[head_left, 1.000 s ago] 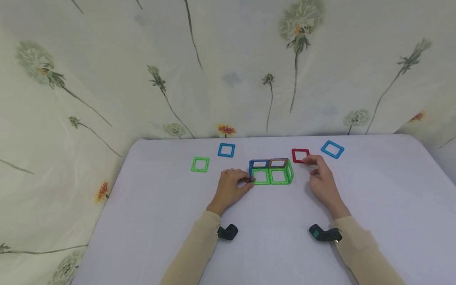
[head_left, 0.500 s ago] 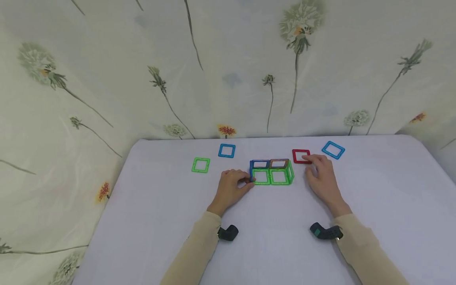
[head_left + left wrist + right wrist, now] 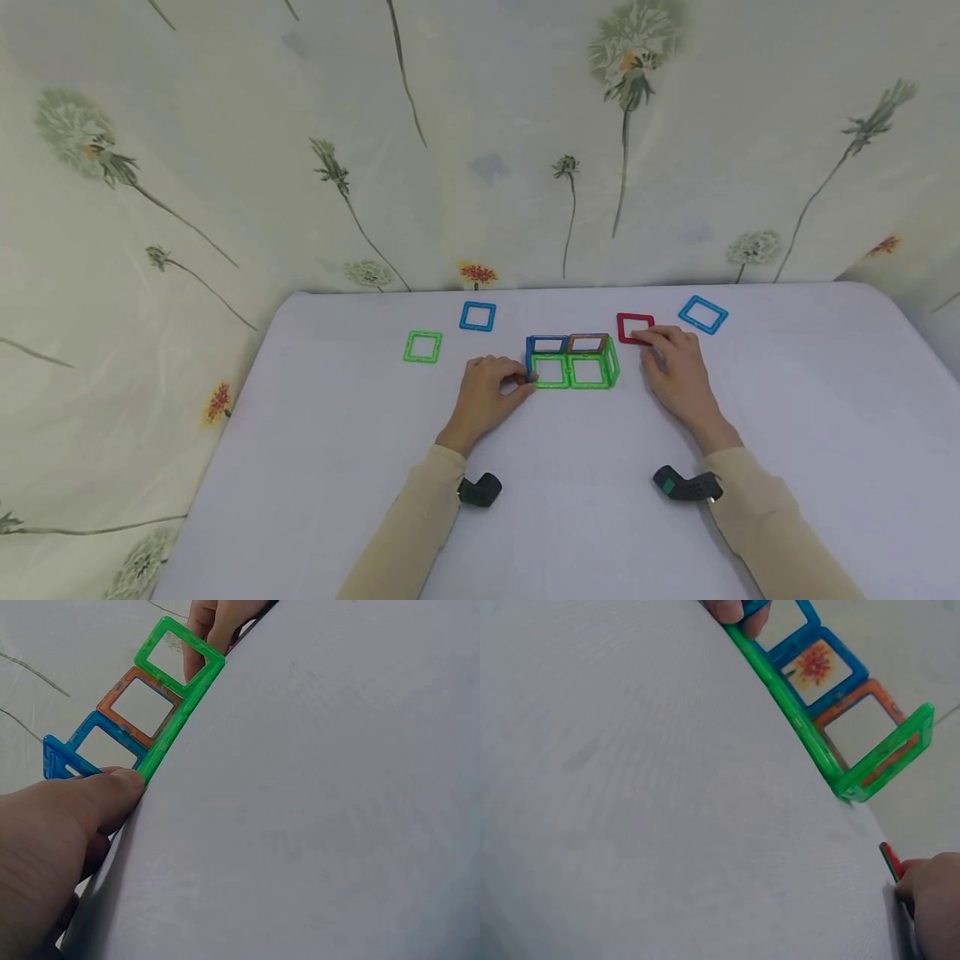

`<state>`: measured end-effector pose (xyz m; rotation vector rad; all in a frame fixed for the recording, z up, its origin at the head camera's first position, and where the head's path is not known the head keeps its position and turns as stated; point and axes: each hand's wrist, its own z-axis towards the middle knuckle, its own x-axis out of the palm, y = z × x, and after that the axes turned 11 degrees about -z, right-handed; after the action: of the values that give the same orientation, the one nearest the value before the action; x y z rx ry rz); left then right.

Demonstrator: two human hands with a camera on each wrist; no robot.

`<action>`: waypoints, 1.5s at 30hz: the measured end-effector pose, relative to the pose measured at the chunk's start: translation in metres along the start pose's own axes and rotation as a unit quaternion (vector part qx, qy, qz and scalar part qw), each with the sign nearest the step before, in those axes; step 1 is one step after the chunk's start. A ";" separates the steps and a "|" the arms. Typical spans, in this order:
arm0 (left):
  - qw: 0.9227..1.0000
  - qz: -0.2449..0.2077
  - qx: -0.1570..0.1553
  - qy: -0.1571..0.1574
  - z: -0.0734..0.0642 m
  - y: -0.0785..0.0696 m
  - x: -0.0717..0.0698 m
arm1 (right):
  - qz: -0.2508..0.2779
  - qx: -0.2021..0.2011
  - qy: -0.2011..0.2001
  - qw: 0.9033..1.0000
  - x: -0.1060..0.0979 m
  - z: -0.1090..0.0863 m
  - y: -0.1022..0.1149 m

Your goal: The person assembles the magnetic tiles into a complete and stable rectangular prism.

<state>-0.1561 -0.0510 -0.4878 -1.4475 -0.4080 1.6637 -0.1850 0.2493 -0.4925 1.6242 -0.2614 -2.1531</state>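
A small structure of square frame-shaped magnetic tiles lies ahead of both hands. Its base is two green tiles (image 3: pixel 551 387) lying flat, side by side. Along the back stand a blue tile (image 3: pixel 844 646) and an orange-brown tile (image 3: pixel 885 694). A green tile (image 3: pixel 889 761) rises at the right end, a blue tile (image 3: pixel 54 754) at the left end. My left hand (image 3: pixel 489 398) pinches the left front corner at that blue tile, thumb (image 3: pixel 124 787) close to the base. To the right, my right hand (image 3: pixel 681 379) touches a flat red tile (image 3: pixel 636 316) with its index fingertip.
Other loose tiles lie flat on the white-covered table (image 3: pixel 570 517): a green one (image 3: pixel 423 360) and a blue one (image 3: pixel 477 327) at the back left, another blue one (image 3: pixel 703 315) at the back right. A flower-patterned cloth (image 3: pixel 480 217) hangs behind the table.
My right hand has lowered its index finger onto the red tile's near edge, and its thumb has come forward. My left hand and the tile structure stay in place.
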 end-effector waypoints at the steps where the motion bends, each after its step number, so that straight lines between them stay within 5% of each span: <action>1: 1.000 -0.001 0.000 0.000 0.000 0.000 0.000 | -0.002 0.000 -0.001 1.000 0.000 0.000 0.000; 20: 1.000 -0.003 0.011 0.002 0.000 0.002 0.000 | -0.004 -0.004 -0.018 1.000 0.000 -0.002 0.001; 32: 1.000 -0.007 0.016 0.002 -0.001 0.001 0.000 | 0.042 0.043 -0.026 0.998 0.001 -0.006 -0.006; 37: 1.000 -0.011 0.019 0.005 -0.002 0.001 0.000 | 0.082 0.083 -0.048 0.992 -0.005 -0.010 -0.007; 45: 1.000 -0.013 0.016 -0.001 -0.002 0.001 0.000 | 0.124 0.088 -0.113 0.982 -0.011 -0.007 -0.009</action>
<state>-0.1546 -0.0523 -0.4894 -1.4112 -0.3970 1.6438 -0.1775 0.2628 -0.4882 1.3505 -0.7038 -2.1656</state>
